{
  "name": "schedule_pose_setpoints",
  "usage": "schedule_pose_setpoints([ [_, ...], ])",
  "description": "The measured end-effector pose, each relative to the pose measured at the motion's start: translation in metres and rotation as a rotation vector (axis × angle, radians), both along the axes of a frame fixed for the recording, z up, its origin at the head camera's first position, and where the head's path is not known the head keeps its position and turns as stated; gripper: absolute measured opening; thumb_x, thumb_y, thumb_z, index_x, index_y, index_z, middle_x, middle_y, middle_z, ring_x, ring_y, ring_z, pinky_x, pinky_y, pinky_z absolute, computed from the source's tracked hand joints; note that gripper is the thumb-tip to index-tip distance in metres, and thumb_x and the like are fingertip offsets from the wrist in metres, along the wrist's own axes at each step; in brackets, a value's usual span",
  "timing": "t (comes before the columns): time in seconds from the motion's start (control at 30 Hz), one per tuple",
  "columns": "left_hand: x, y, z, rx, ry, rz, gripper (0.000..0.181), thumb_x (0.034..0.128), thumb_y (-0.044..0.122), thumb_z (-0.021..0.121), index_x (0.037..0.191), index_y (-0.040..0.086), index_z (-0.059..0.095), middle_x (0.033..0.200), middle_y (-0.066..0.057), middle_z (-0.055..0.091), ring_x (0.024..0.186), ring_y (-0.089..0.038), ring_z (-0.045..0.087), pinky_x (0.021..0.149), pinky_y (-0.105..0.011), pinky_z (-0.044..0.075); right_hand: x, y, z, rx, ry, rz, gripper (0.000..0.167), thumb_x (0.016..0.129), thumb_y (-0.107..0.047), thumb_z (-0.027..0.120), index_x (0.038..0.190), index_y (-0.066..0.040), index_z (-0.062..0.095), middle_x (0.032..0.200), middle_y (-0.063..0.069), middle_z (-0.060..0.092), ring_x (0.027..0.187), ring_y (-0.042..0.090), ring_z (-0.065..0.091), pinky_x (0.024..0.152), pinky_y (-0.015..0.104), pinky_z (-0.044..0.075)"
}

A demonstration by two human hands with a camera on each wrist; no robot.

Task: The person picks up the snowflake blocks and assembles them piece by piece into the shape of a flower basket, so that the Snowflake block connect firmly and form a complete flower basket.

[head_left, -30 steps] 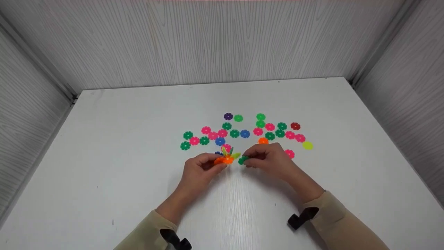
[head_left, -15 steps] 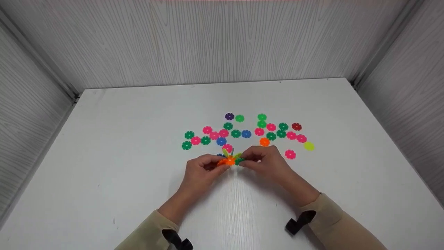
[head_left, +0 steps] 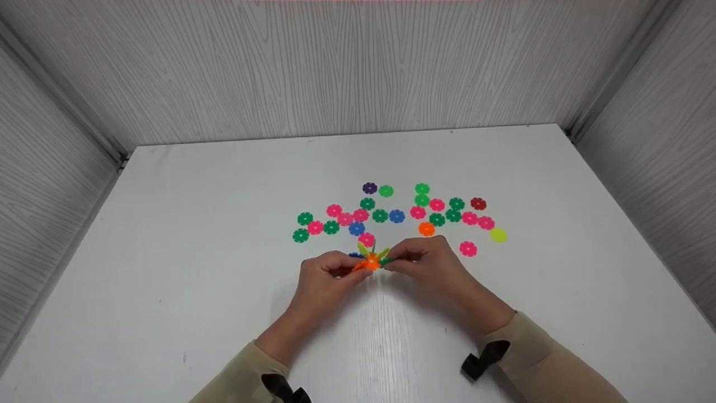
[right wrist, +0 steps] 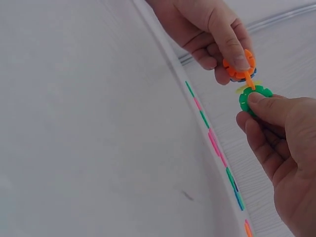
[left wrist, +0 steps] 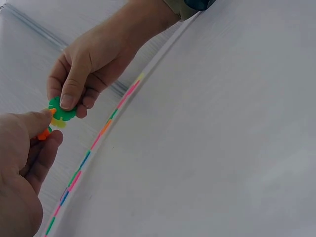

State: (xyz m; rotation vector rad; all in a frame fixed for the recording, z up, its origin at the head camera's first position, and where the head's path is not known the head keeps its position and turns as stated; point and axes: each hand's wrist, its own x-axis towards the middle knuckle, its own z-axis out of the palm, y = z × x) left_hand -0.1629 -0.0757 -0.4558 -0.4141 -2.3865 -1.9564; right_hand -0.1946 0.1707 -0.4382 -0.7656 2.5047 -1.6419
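My left hand [head_left: 324, 280] pinches a small cluster of notched plastic discs between thumb and fingers. An orange disc [head_left: 371, 261] sits at the cluster's middle, with yellow-green, dark green and blue discs sticking out around it. On the other side, my right hand [head_left: 433, 260] pinches a green notched disc [right wrist: 264, 92] by its flat faces. In the right wrist view, the green disc's edge meets an edge-on orange disc [right wrist: 249, 79]; how deep the notches engage cannot be seen. Fingers hide part of both pieces.
Loose notched discs lie flat on the white table [head_left: 196, 224] beyond the hands, among them a pink disc [head_left: 468, 249], a yellow-green disc [head_left: 498, 235], a dark red disc [head_left: 478, 204] and a purple disc [head_left: 370, 188]. Grained panels [head_left: 335, 67] enclose the table.
My right hand has moved left, bringing the green disc from apart to contact with the cluster. The green disc now appears more edge-on. My left hand has shifted slightly right.
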Motion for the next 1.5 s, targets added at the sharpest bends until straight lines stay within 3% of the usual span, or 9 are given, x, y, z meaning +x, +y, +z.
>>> schedule_pose_setpoints([
  [0.2,0.001,0.001,-0.001,0.004,0.002,-0.006,0.014,0.0908,0.026,0.087,0.105,0.023,0.086,0.100,0.006,0.079,0.094,-0.019,0.073,0.085,-0.031,0.063,0.000,-0.001,-0.003,0.000,0.004,0.010,0.013,0.093,-0.018,0.085,0.106,-0.019,0.085,0.098,-0.012,0.080,0.089,0.015,0.074,0.078,0.032,0.064],
  [0.47,-0.001,0.000,-0.002,-0.056,0.027,-0.005,0.023,0.0910,0.033,0.087,0.112,0.025,0.083,0.105,0.009,0.077,0.096,-0.017,0.071,0.086,-0.032,0.062,-0.008,0.006,-0.005,0.018,-0.005,-0.008,0.015,0.094,-0.019,0.083,0.109,-0.021,0.084,0.101,-0.010,0.079,0.096,0.015,0.073,0.083,0.033,0.063],
  [0.7,-0.003,-0.003,-0.004,-0.070,0.093,0.048,0.036,0.0881,0.025,0.090,0.121,0.017,0.077,0.115,-0.001,0.075,0.102,-0.015,0.070,0.085,-0.035,0.062,-0.017,0.021,-0.003,0.022,-0.061,-0.054,0.015,0.097,-0.014,0.080,0.111,-0.018,0.083,0.104,-0.005,0.079,0.100,0.021,0.071,0.085,0.030,0.062],
  [0.8,-0.005,-0.004,-0.004,-0.059,0.096,0.010,0.045,0.0888,0.023,0.089,0.130,0.014,0.072,0.123,-0.001,0.072,0.110,-0.015,0.069,0.087,-0.037,0.061,-0.019,0.024,-0.004,0.051,-0.063,-0.031,0.017,0.098,-0.013,0.078,0.114,-0.015,0.082,0.107,-0.006,0.079,0.103,0.020,0.071,0.086,0.029,0.062],
  [0.9,-0.005,-0.004,-0.004,-0.062,0.093,-0.062,0.049,0.0903,0.024,0.088,0.136,0.015,0.070,0.129,0.001,0.070,0.117,-0.015,0.067,0.090,-0.039,0.061,-0.019,0.025,-0.004,0.085,-0.071,0.003,0.019,0.099,-0.013,0.077,0.116,-0.018,0.082,0.108,-0.009,0.079,0.105,0.018,0.071,0.088,0.030,0.061],
  [1.1,-0.005,-0.004,-0.006,-0.080,0.067,-0.147,0.044,0.0908,0.031,0.087,0.132,0.024,0.072,0.125,0.009,0.069,0.115,-0.014,0.069,0.092,-0.039,0.060,-0.017,0.023,-0.005,0.083,-0.090,0.025,0.021,0.099,-0.012,0.077,0.116,-0.022,0.082,0.110,-0.008,0.079,0.108,0.019,0.071,0.089,0.031,0.061],
  [1.3,-0.005,-0.004,-0.008,-0.070,0.031,-0.141,0.039,0.0904,0.031,0.088,0.127,0.026,0.074,0.119,0.009,0.072,0.108,-0.014,0.071,0.090,-0.035,0.061,-0.017,0.025,-0.003,0.086,-0.130,0.030,0.020,0.099,-0.014,0.077,0.118,-0.017,0.081,0.111,-0.006,0.079,0.108,0.021,0.071,0.089,0.029,0.061],
  [1.5,-0.005,-0.004,-0.007,-0.053,0.005,-0.106,0.038,0.0902,0.028,0.088,0.125,0.024,0.075,0.117,0.008,0.073,0.104,-0.016,0.070,0.089,-0.033,0.061,-0.032,0.051,0.006,0.096,-0.177,-0.010,0.024,0.096,-0.017,0.080,0.120,-0.014,0.079,0.114,0.000,0.077,0.108,0.022,0.072,0.090,0.029,0.061],
])
